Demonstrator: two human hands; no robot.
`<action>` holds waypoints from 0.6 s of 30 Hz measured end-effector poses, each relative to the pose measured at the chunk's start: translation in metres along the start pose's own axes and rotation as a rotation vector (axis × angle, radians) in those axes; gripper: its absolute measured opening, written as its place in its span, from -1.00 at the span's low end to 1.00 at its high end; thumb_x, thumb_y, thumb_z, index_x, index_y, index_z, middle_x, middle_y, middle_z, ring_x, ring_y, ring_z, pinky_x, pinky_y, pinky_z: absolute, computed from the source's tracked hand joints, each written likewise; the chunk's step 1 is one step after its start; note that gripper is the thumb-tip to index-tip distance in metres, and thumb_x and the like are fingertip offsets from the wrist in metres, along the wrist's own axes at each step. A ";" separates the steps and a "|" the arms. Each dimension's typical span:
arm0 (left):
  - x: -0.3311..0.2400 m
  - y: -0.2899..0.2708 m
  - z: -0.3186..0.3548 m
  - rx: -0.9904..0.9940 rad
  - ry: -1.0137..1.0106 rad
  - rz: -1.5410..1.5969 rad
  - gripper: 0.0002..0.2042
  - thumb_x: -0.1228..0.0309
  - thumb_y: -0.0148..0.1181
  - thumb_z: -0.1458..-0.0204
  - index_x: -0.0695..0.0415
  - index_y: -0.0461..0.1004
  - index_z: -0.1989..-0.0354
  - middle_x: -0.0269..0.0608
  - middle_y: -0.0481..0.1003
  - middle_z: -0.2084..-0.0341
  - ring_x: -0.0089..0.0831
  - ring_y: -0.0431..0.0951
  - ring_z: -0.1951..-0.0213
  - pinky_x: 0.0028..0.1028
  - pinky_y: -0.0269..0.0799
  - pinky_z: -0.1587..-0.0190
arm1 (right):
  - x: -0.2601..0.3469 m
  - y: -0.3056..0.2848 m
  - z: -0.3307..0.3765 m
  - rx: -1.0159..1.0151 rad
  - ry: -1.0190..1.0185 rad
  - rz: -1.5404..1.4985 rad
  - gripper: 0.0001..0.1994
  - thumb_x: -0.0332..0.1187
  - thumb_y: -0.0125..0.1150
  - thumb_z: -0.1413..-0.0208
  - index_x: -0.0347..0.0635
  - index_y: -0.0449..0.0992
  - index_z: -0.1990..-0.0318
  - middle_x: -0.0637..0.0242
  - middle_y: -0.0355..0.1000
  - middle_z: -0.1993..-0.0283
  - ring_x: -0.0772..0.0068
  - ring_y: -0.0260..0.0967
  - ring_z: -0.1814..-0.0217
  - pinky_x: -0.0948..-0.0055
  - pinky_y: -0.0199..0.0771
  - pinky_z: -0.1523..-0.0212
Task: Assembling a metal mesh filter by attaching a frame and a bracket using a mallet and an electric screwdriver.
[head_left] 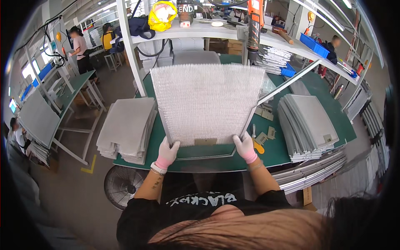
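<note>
Both hands wear white gloves with pink cuffs. A large whitish pleated filter panel is held up and tilted in front of me. My left hand is closed on its lower left corner, thumb across the front. My right hand grips the lower right corner the same way. A small tan patch sits at the panel's bottom edge. Below the panel, part of a thin grey frame shows on the green tabletop; most of it is hidden by the panel.
Flat grey panels are stacked at left and right. Beside my right hand lie a yellow-handled tool and small beige parts. An orange power tool hangs under the shelf. A black fan stands on the floor at left.
</note>
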State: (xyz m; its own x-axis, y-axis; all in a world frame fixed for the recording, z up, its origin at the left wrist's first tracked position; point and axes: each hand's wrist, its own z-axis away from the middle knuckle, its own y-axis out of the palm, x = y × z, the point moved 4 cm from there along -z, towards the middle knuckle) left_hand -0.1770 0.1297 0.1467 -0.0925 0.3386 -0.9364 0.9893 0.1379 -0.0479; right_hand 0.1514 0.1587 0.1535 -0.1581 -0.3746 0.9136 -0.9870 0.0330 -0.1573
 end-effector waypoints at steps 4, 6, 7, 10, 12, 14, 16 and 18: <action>-0.033 -0.017 -0.027 0.276 0.054 -0.087 -0.53 0.51 0.16 0.01 0.33 0.30 -0.13 -0.17 0.45 0.03 -0.46 0.42 -0.04 -0.43 0.30 -0.13 | 0.034 -0.019 -0.010 0.032 -0.195 -0.068 -0.63 -0.59 0.01 -0.03 -0.38 0.35 -0.05 0.25 0.38 -0.04 0.48 0.34 -0.07 0.47 0.33 -0.10; -0.081 -0.016 -0.041 0.248 0.124 0.353 -0.47 0.54 0.14 0.01 0.36 0.20 -0.18 -0.20 0.36 -0.09 -0.46 0.33 -0.14 -0.37 0.21 -0.22 | 0.085 -0.017 -0.024 -0.048 -0.200 -0.249 -0.63 -0.69 -0.15 0.03 -0.36 0.35 0.01 0.30 0.39 0.02 0.50 0.34 0.02 0.49 0.29 -0.13; -0.097 -0.020 -0.050 0.248 0.191 0.295 -0.54 0.56 0.13 0.00 0.35 0.28 -0.13 -0.20 0.42 -0.04 -0.50 0.39 -0.07 -0.41 0.28 -0.15 | 0.099 -0.019 -0.030 -0.034 -0.222 -0.209 -0.66 -0.68 -0.11 -0.05 -0.37 0.36 -0.01 0.30 0.42 0.02 0.52 0.35 -0.01 0.49 0.29 -0.12; -0.093 -0.011 -0.054 0.123 0.008 0.123 -0.60 0.58 0.12 0.00 0.34 0.35 -0.07 -0.23 0.49 0.06 -0.54 0.46 0.03 -0.48 0.34 -0.07 | 0.091 -0.016 -0.035 -0.042 -0.181 -0.158 -0.72 -0.61 -0.03 -0.16 -0.37 0.36 -0.04 0.29 0.45 0.00 0.53 0.36 -0.02 0.50 0.30 -0.11; -0.077 -0.008 -0.043 0.005 0.073 0.164 -0.70 0.60 0.10 -0.01 0.33 0.44 0.03 -0.30 0.54 0.19 -0.56 0.50 0.14 -0.52 0.38 0.02 | 0.074 -0.012 -0.033 -0.007 -0.186 -0.197 -0.72 -0.53 0.03 -0.22 -0.37 0.36 -0.07 0.30 0.45 -0.03 0.54 0.36 -0.04 0.49 0.31 -0.11; -0.055 -0.005 -0.030 -0.006 0.101 0.081 -0.73 0.61 0.08 -0.02 0.33 0.46 0.06 -0.30 0.55 0.20 -0.56 0.50 0.15 -0.52 0.39 0.04 | 0.052 -0.008 -0.020 -0.023 -0.123 -0.101 -0.72 -0.51 0.03 -0.21 -0.35 0.36 -0.07 0.32 0.45 0.00 0.55 0.36 -0.02 0.48 0.32 -0.10; -0.045 -0.001 -0.011 -0.083 0.118 -0.031 -0.81 0.63 0.06 -0.04 0.31 0.50 0.16 -0.32 0.54 0.27 -0.59 0.49 0.23 -0.55 0.40 0.15 | 0.032 -0.003 -0.005 -0.032 -0.129 -0.063 -0.72 -0.45 0.06 -0.21 -0.34 0.36 -0.06 0.33 0.45 0.04 0.55 0.35 0.01 0.49 0.31 -0.07; -0.037 0.000 -0.009 -0.079 0.081 0.058 -0.81 0.63 0.07 -0.04 0.31 0.50 0.17 -0.33 0.54 0.30 -0.62 0.47 0.26 -0.57 0.38 0.18 | 0.032 -0.003 0.001 -0.044 -0.136 -0.021 -0.71 -0.44 0.06 -0.22 -0.34 0.36 -0.06 0.32 0.44 0.03 0.55 0.35 0.01 0.49 0.31 -0.07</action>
State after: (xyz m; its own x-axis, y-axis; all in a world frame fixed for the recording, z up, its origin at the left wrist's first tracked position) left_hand -0.1745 0.1254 0.1839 -0.0475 0.4221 -0.9053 0.9815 0.1881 0.0362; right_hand 0.1494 0.1460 0.1830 -0.1352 -0.4978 0.8567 -0.9908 0.0632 -0.1196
